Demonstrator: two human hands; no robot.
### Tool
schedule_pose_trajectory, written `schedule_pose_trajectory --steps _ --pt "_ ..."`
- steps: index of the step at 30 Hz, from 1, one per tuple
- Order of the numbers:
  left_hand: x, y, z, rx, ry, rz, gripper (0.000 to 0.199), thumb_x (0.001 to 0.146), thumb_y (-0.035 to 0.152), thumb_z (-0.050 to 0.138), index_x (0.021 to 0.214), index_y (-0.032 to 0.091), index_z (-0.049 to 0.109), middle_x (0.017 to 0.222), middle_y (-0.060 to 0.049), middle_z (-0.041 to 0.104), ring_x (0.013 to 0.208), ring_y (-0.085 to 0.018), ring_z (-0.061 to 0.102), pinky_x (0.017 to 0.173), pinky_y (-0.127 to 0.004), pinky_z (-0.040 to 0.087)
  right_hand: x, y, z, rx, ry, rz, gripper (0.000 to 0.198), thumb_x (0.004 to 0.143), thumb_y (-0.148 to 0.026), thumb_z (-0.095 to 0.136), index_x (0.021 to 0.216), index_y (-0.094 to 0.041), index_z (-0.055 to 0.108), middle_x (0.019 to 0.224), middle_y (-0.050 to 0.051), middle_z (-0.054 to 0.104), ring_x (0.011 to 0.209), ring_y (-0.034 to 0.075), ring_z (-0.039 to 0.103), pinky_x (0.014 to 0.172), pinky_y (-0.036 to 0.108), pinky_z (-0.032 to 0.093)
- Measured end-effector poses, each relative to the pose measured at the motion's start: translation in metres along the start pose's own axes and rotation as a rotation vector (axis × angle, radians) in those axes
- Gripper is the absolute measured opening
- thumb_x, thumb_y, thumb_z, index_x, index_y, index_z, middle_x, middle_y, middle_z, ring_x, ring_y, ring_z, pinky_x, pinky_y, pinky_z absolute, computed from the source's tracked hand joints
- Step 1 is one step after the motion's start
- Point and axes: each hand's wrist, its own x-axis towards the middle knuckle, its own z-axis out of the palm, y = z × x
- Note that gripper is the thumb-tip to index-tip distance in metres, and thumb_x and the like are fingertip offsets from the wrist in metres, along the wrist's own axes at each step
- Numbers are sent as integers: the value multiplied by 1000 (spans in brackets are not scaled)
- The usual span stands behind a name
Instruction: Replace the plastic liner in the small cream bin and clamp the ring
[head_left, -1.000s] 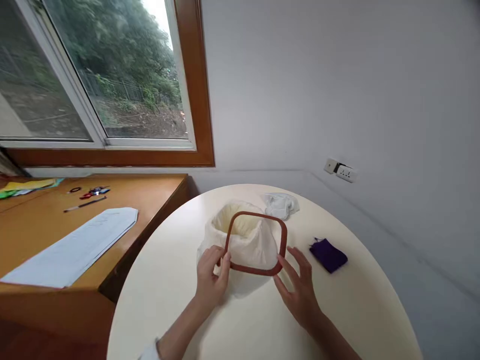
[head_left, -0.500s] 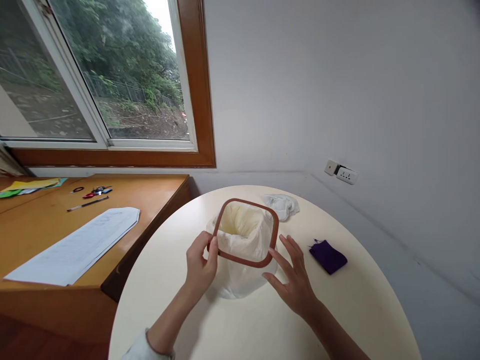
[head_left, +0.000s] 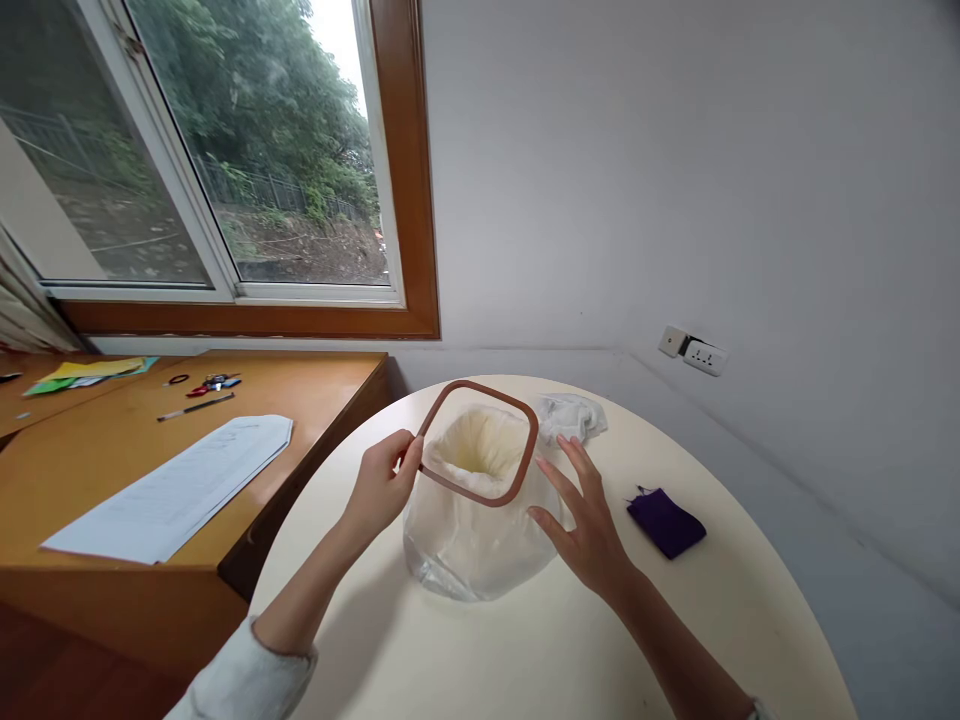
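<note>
My left hand [head_left: 384, 485] pinches the left side of a brown square ring with rounded corners [head_left: 471, 492]. The ring is tilted and held above a small trash can [head_left: 480, 545]. A thin whitish plastic bag [head_left: 442, 570] lines the can, folds over its rim and hangs loose around its outside. The can's opening shows through the ring. My right hand [head_left: 589, 525] is open at the right of the can, fingers spread, close to the ring's right side but apart from it.
A round cream table [head_left: 420, 660] bears the can, a crumpled white plastic bag [head_left: 574, 415] behind it and a dark purple pouch [head_left: 666, 522] at the right. On the wooden desk [head_left: 330, 375] lie papers [head_left: 176, 490], a pen [head_left: 195, 406] and keys [head_left: 214, 384].
My left hand has lifted the ring up and to the left, off the can's rim. My right hand has stayed open and now stands apart from the ring. The view has shifted slightly.
</note>
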Motion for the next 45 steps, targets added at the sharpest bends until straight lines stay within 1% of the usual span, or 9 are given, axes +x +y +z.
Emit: schedule_pose_trajectory --steps 6,14,22,31,36,40,43,45 --pt "3 0 -1 0 -104 -1 33 85 33 35 56 19 33 55 4 36 53 -11 34 51 -23 28 -1 1 -1 29 -63 36 52 83 -30 52 132 -30 34 144 5 19 132 28 16 103 50 28" --pt "6 4 -6 19 -174 -2 33 86 35 34 57 19 37 55 4 39 54 -11 36 52 -23 29 -1 0 7 43 -101 54 47 85 -34 47 131 -28 36 142 6 24 132 27 19 101 49 31" --pt "9 2 -1 34 -183 -3 33 85 35 34 57 19 37 55 4 39 53 -12 36 51 -23 29 0 -1 11 59 -108 121 49 86 -35 45 132 -28 34 142 6 26 132 26 21 100 48 34" --pt "8 2 1 6 -195 -30 32 84 35 35 56 19 34 54 4 36 52 -11 34 49 -22 28 -1 1 10 79 -129 149 50 86 -34 45 134 -28 31 143 5 22 133 25 17 102 48 30" --pt "7 -1 4 3 -203 -23 32 85 36 34 57 19 36 54 4 37 53 -11 35 50 -22 29 -2 0 10 66 -97 138 49 86 -34 45 133 -28 32 142 6 26 132 26 21 100 48 33" --pt "8 -3 5 13 -213 -20 33 85 36 34 57 19 37 55 4 39 53 -12 37 50 -22 29 -2 0 10 66 -103 141 51 85 -36 47 132 -28 33 141 6 28 131 26 23 99 48 35" --pt "9 -3 4 -6 -183 -29 33 84 37 36 57 19 38 55 4 40 54 -12 37 50 -22 30 -3 0 9 94 -82 120 56 83 -38 49 134 -26 29 140 8 30 130 26 25 99 48 36" --pt "11 -3 3 -40 -132 -54 34 84 37 38 55 18 37 53 4 38 52 -11 36 48 -22 28 -4 -2 9 116 -57 86 60 82 -37 51 135 -24 26 139 10 31 130 27 26 99 48 36"
